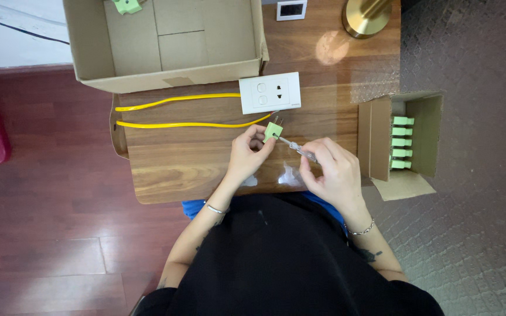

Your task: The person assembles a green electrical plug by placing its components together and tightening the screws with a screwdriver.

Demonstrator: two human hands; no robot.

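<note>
Just below the white wall socket (269, 92), your left hand (245, 154) pinches the green plug (273, 131) in curled fingertips. Your right hand (334, 171), wrist bent inward, grips a screwdriver (297, 148) whose tip touches the plug.

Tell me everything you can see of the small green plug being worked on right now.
The small light-green plastic plug is blocky and roughly square, with dark metal prongs at its upper right corner, pointing toward the white wall socket plate. The left hand pinches it just above the wooden tabletop. The tip of a thin clear-handled screwdriver, held by the right hand, meets its right side. The yellow cable ends at it.
</note>
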